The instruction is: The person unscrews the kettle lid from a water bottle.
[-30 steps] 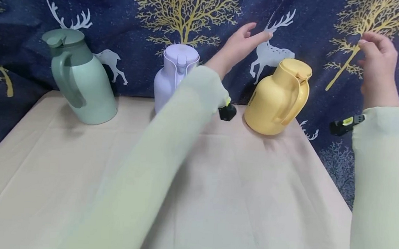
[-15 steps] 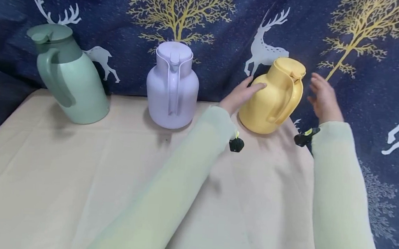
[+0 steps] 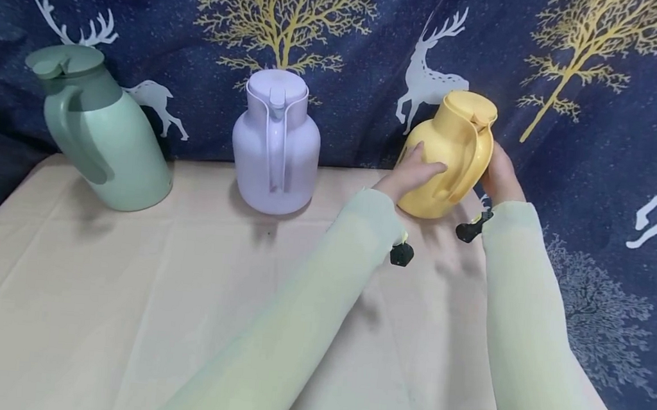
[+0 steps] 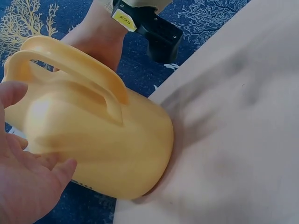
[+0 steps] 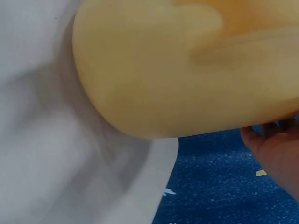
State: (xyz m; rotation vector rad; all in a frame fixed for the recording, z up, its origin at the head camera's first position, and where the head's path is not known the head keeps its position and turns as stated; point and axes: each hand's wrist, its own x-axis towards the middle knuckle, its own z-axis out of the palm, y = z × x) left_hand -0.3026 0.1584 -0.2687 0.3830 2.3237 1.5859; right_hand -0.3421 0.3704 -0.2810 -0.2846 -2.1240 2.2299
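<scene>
Both hands have come down from the air onto the yellow jug at the worktop's far right edge, left hand and right hand flat-fingered against its sides, so I judge a two-handed lift is starting.

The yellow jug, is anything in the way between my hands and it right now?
Nothing visible. The left hand lies flat against the yellow jug and the right hand is at its far side; the lilac jug stands well clear.
</scene>
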